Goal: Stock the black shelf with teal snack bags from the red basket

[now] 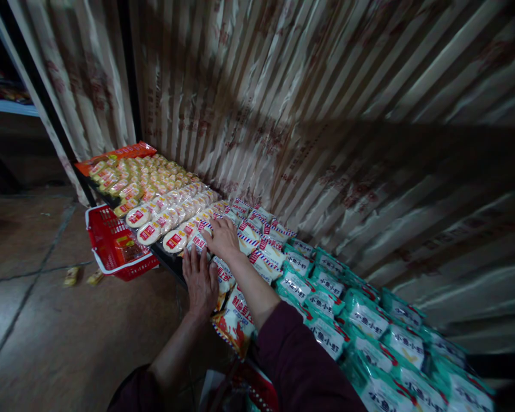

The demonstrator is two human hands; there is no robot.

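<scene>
My left hand [201, 281] lies at the shelf's front edge, its fingers stretched out against a white snack packet [197, 242] with red lettering. My right hand [224, 237] rests on the same group of packets, a little farther back, fingers reaching forward and touching them. Neither hand visibly lifts anything. Nearer to me, a larger white and orange snack bag [237, 323] hangs partly over the edge below my right forearm. Just left of my hands lie rows of round, clear-wrapped white crackers [174, 241].
Green snack packets [364, 319] fill the shelf on the right. Small yellow-wrapped snacks [131, 191] and an orange bag [115, 157] lie at the far left. A red basket [100, 229] stands below. Two yellow packets [71, 276] lie on the floor. A pleated curtain [257, 103] hangs behind.
</scene>
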